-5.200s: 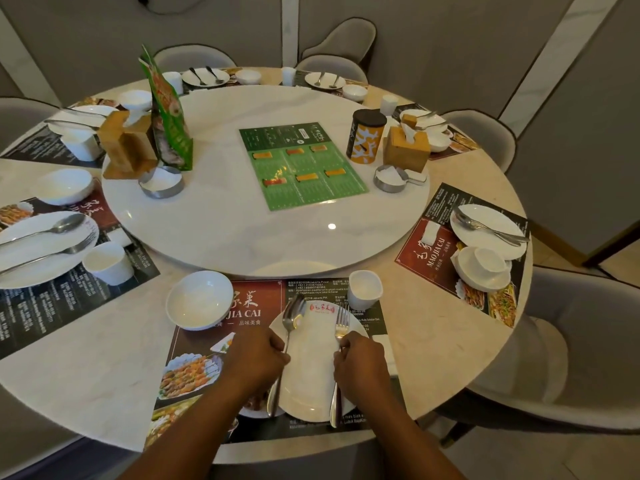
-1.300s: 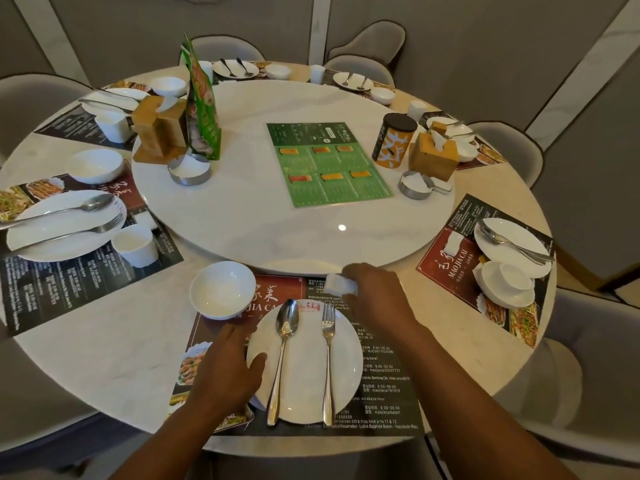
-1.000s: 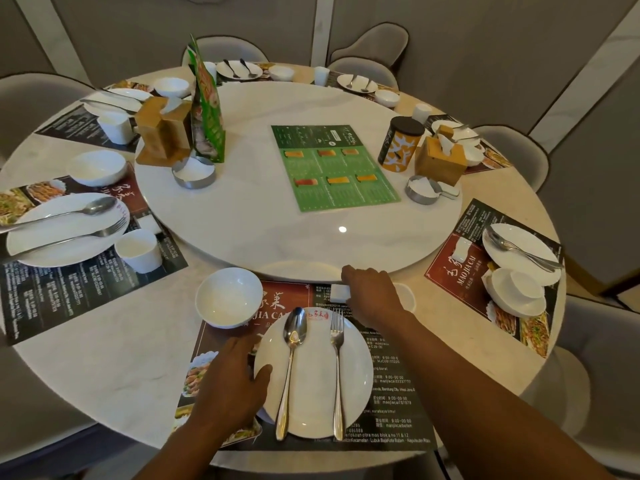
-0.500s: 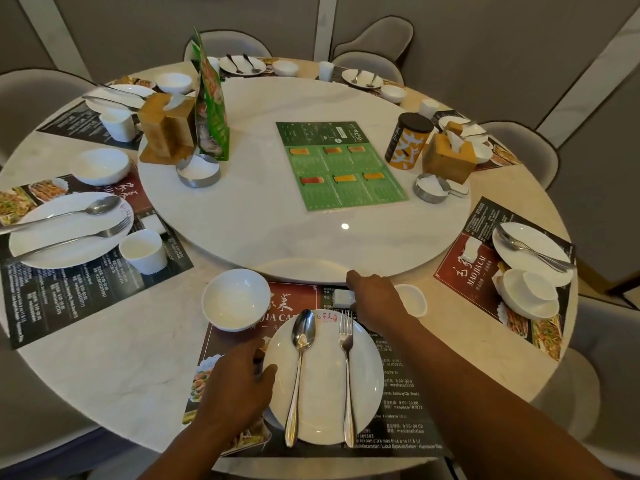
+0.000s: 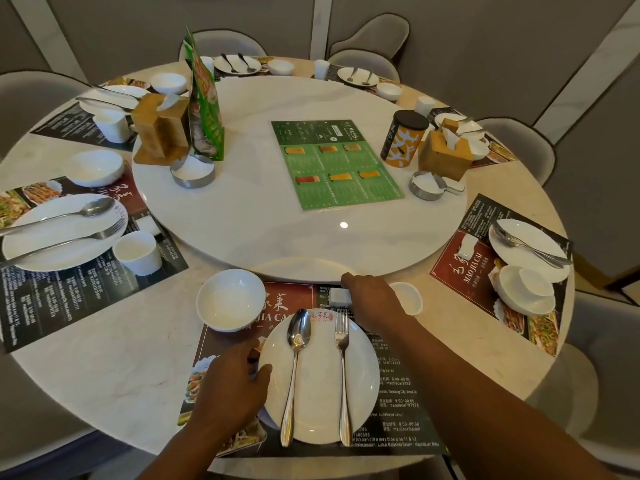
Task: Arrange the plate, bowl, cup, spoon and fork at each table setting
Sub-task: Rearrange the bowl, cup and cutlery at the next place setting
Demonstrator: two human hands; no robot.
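- Head view looks down on a round marble table (image 5: 104,368) with a raised white turntable (image 5: 242,220) at its middle (a green menu (image 5: 332,164) lies flat on it).
- At the near edge of the table lies a dark printed placemat (image 5: 398,407), and the nearest setting is laid on it.
- On the placemat sits the white plate (image 5: 320,396). The spoon (image 5: 293,368) and fork (image 5: 343,368) lie on it side by side, spoon to the left, with their heads at the far rim and their handles toward the person.
- Gripping the plate's left rim is the left hand (image 5: 228,386). The thumb lies on top of the rim and the fingers are curled close together against the edge, their tips hidden.
- Just beyond the plate's far right rim, the right hand (image 5: 372,303) rests back-up on the placemat. Its fingers are held together and point left, their ends at a small white block (image 5: 337,296) (whether they pinch it or only touch it cannot be told).
- Just right of that hand the cup (image 5: 410,299) stands upright, partly hidden behind it, near the placemat's far right corner.
- At the placemat's far left corner the bowl (image 5: 231,299) stands upright, apart from the plate and beyond the left hand.
- At the setting to the right, a second bowl (image 5: 516,299) holds a second cup (image 5: 536,281).
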